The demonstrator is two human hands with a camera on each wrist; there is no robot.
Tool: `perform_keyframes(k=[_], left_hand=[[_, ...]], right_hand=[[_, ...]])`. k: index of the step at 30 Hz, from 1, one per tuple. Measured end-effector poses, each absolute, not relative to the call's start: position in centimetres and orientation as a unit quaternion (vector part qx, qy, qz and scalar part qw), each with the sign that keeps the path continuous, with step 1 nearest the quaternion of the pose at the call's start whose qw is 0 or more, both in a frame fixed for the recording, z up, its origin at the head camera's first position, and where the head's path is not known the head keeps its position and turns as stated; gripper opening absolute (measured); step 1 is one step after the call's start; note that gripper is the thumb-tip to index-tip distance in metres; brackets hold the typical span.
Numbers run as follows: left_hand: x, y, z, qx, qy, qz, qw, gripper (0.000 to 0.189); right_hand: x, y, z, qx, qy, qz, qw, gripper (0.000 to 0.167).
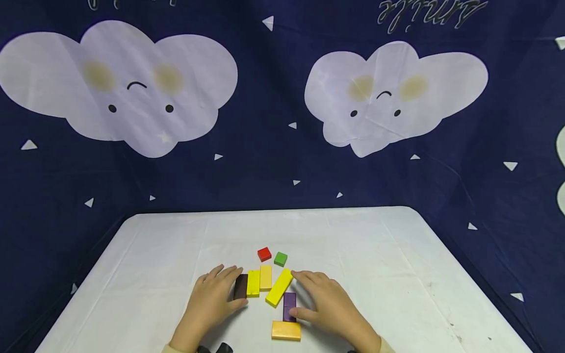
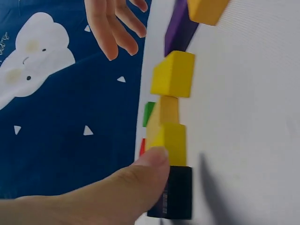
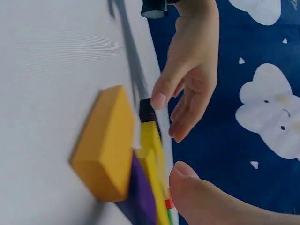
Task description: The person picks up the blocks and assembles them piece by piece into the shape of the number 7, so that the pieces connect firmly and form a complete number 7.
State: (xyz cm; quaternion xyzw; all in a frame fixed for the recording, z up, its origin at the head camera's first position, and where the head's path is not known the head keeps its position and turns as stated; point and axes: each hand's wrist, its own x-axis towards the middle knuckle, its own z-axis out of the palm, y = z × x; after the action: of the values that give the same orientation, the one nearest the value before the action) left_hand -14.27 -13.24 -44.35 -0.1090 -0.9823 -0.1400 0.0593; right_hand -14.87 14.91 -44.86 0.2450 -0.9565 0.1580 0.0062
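Note:
My left hand (image 1: 214, 296) lies around the dark block (image 1: 240, 286) at the left end of a row, its thumb at the near end and its fingers by the far end. Beside that block stand a yellow block (image 1: 253, 283) and a pale orange block (image 1: 266, 278). A longer yellow block (image 1: 279, 288) leans at a slant to their right. My right hand (image 1: 326, 304) is spread with its fingertips by the slanted block's far end. In the head view its thumb overlaps the purple block (image 1: 289, 305); contact is unclear. An orange block (image 1: 286, 330) lies crosswise at the purple block's near end.
A small red block (image 1: 264, 254) and a small green block (image 1: 280, 259) lie behind the row. The white table (image 1: 397, 274) reaches back to a dark blue cloth (image 1: 265, 171) with clouds. Black objects (image 1: 224, 348) show at the front edge by the left wrist.

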Motion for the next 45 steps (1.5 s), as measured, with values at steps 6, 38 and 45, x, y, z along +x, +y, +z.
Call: perform_keyframes(k=[6,38,45], left_hand=[[-14.4,-13.2,-45.6,-0.109,-0.982,-0.143,0.063,0.065],[-15.2,-14.1,-49.3,-0.097,-0.963,-0.226,0.106,0.06],[-15.3,-14.3,-50.3,-0.101,-0.959,-0.23,0.13,0.061]], right_hand=[[-14.9,14.8,-45.7,0.254,-0.954,0.156,-0.016,0.077],[-16.2,15.4,-47.1,0.275,-0.942,0.189,-0.043,0.06],[-16.2,15.5,-47.1,0.291,-0.934,0.201,-0.046,0.057]])
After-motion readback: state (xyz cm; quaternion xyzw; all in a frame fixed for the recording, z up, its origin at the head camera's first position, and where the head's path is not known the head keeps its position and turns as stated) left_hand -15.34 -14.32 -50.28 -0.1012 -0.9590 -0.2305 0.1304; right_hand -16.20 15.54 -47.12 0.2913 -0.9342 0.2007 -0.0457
